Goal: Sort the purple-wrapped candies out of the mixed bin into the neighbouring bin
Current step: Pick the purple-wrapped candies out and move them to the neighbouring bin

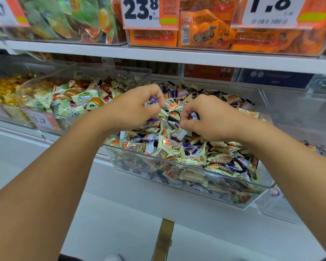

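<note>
A clear plastic mixed bin (233, 182) holds a heap of cream-and-orange wrapped candies (169, 147) with purple-wrapped candies (231, 165) scattered among them. Both hands are over the heap's middle. My left hand (134, 108) is closed around purple-wrapped candies; purple wrappers show at its fingertips and under its palm. My right hand (205, 117) pinches a purple-wrapped candy (194, 115) between thumb and fingers. The neighbouring clear bin (297, 117) to the right looks nearly empty, with a few purple candies (320, 149) low at its near right.
Left of the mixed bin stands a bin of green-and-white wrapped jellies (79, 102), then one of yellow candies (2, 89). A white shelf (177, 55) above carries orange snack packs and price cards. The white base ledge (120, 223) runs below the bins.
</note>
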Demonstrator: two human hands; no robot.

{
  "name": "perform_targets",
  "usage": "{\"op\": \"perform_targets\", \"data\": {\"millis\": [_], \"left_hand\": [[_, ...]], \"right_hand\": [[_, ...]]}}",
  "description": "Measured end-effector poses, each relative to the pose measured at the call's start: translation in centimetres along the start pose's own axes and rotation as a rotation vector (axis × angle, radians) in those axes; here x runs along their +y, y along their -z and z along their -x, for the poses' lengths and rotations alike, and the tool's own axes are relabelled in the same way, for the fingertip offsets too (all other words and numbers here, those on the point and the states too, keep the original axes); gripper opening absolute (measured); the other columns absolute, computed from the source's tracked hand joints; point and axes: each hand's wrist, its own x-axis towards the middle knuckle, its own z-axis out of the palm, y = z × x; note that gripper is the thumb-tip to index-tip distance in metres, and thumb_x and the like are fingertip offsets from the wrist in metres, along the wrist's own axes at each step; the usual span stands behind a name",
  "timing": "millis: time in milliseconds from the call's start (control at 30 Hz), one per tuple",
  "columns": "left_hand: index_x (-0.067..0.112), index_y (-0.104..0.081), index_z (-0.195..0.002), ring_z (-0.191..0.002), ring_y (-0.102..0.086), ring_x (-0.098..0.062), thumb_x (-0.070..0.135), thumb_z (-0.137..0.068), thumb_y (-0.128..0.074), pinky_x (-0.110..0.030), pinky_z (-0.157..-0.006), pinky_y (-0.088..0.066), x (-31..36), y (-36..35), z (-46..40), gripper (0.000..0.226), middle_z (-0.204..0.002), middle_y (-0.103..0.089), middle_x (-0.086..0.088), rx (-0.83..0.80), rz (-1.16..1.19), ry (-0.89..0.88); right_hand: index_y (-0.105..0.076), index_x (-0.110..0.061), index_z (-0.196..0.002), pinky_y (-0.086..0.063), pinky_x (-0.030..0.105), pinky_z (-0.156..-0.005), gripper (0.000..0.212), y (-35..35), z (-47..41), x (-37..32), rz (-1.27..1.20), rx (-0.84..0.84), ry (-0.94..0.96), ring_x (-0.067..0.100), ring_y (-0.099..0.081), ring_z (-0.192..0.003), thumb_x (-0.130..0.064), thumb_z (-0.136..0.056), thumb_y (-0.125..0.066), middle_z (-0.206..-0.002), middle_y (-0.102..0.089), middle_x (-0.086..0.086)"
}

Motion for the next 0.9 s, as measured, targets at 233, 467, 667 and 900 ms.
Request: {"op": "perform_targets", "data": {"millis": [233,467,667,900], "left_hand": [[0.033,-0.071,-0.082,-0.09,-0.054,0.012,0.047,-0.073,-0.081,-0.025,-0.077,-0.042,0.0,2.4,1.3,0.02,-0.097,-0.061,0.032,-0.204,-0.167,-0.002],[0.031,-0.074,-0.074,-0.07,-0.053,0.016,0.035,-0.078,-0.082,-0.025,-0.068,-0.038,-0.6,2.1,1.5,0.01,-0.065,-0.06,0.036,-0.2,-0.308,-0.034],[0.015,-0.068,-0.079,-0.045,-0.036,-0.018,0.017,-0.091,-0.069,-0.02,-0.047,-0.032,1.4,2.2,1.5,0.012,-0.05,-0.05,0.013,0.067,0.197,-0.106],[0.017,-0.061,-0.08,-0.049,-0.025,-0.015,0.015,-0.095,-0.061,-0.023,-0.045,-0.025,7.6,-3.0,-0.9,0.015,-0.059,-0.051,0.007,-0.075,0.503,-0.136]], "right_hand": [[-0.069,-0.012,-0.084,-0.036,0.017,-0.058,0.022,0.6,-0.2,-0.5,-0.21,0.08,-0.033,-0.014,-0.052,-0.057,-0.027,-0.098,-0.062,-0.089,-0.067,-0.007],[-0.07,-0.008,-0.087,-0.033,0.01,-0.053,0.023,0.8,0.2,-1.0,-0.191,0.081,-0.033,-0.015,-0.051,-0.052,-0.027,-0.099,-0.062,-0.087,-0.066,-0.009],[-0.068,-0.001,-0.083,-0.033,0.011,-0.04,0.028,2.4,1.8,-0.7,-0.442,0.062,-0.151,0.01,-0.035,-0.041,-0.024,-0.098,-0.063,-0.051,-0.05,-0.005],[-0.055,-0.014,-0.067,-0.023,0.026,-0.046,0.027,6.4,7.7,3.1,-0.723,0.121,-0.398,0.015,-0.034,-0.048,-0.018,-0.09,-0.068,-0.056,-0.043,0.003]]}}
